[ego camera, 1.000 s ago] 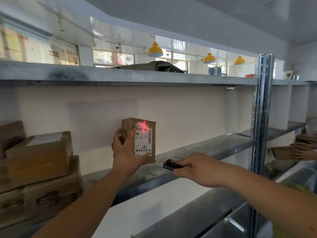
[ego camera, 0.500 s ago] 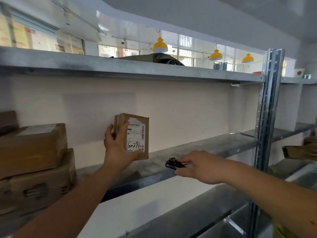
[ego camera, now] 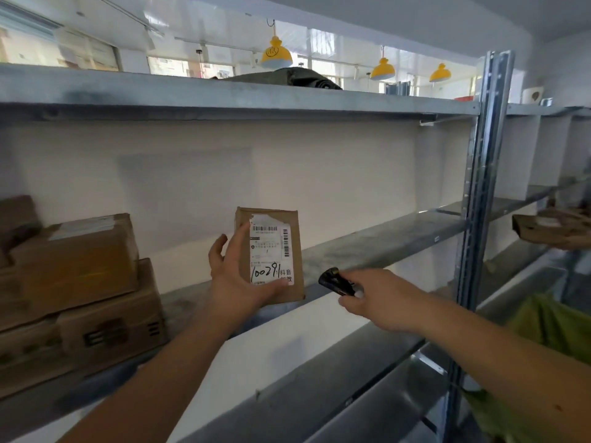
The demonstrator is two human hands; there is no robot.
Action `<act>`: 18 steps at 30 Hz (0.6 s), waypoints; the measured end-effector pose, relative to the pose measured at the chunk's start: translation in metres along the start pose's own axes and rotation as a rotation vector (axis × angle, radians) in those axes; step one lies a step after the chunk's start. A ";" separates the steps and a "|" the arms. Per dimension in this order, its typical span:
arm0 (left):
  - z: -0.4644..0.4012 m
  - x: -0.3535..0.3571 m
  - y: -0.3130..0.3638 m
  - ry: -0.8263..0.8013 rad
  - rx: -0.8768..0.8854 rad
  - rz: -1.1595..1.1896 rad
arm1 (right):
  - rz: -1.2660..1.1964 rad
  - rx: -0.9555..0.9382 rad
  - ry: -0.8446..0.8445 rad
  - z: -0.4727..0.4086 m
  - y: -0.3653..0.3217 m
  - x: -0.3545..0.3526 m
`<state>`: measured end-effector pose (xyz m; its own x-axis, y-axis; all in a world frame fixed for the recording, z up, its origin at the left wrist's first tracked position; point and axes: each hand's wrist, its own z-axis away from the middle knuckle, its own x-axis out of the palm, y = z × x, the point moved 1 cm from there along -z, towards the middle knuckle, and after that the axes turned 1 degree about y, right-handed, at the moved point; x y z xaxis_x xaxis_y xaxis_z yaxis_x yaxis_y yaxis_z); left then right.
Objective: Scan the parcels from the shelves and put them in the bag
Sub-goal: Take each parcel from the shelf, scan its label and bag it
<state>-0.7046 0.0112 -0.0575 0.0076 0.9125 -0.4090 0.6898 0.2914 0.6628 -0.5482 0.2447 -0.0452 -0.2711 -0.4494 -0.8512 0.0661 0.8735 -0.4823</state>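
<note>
A: Where is the parcel (ego camera: 270, 254)?

B: Raised upright in front of the middle shelf (ego camera: 383, 241), clear of it. It is a small brown carton, its white label (ego camera: 271, 251) turned toward the camera, with barcodes at the top and handwritten digits near the bottom.

A: What holds it?

B: The left hand (ego camera: 233, 279). The thumb lies across the label's lower edge, the palm cups the bottom left corner, and the fingers stand up along the left side.

A: And the right hand (ego camera: 380, 298)?

B: It is clenched round a small black scanner (ego camera: 335, 281), just to the right of the parcel and a little lower. The scanner's dark front end points left toward the carton; the two do not touch.

A: What else sits on that shelf?

B: At the far left, a stack of larger brown boxes (ego camera: 73, 282), one on top of another, the upper one with a pale label on its top face.

A: Above?

B: A higher metal shelf (ego camera: 224, 94) carrying a dark green bundle (ego camera: 287, 78). Behind it hang three yellow lamps (ego camera: 275, 54).

A: To the right?

B: A perforated steel upright (ego camera: 486, 187) divides the bays. Beyond it, at the frame's edge, another flat brown parcel (ego camera: 543, 228). Low on the right, some yellow-green fabric (ego camera: 550, 321) shows behind the right forearm; what it is I cannot tell.
</note>
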 end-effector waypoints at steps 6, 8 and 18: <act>0.048 -0.013 -0.010 -0.121 0.032 0.132 | 0.110 0.139 0.051 0.048 -0.009 0.031; 0.062 -0.008 -0.013 -0.163 0.032 0.181 | 0.114 0.184 0.065 0.067 -0.009 0.042; 0.150 0.057 -0.026 -0.425 -0.015 0.327 | 0.210 0.392 0.098 0.166 0.018 0.098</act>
<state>-0.6136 0.0131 -0.1920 0.5150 0.7603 -0.3959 0.5921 0.0184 0.8057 -0.4143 0.1851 -0.1719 -0.3016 -0.2336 -0.9244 0.4831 0.7984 -0.3594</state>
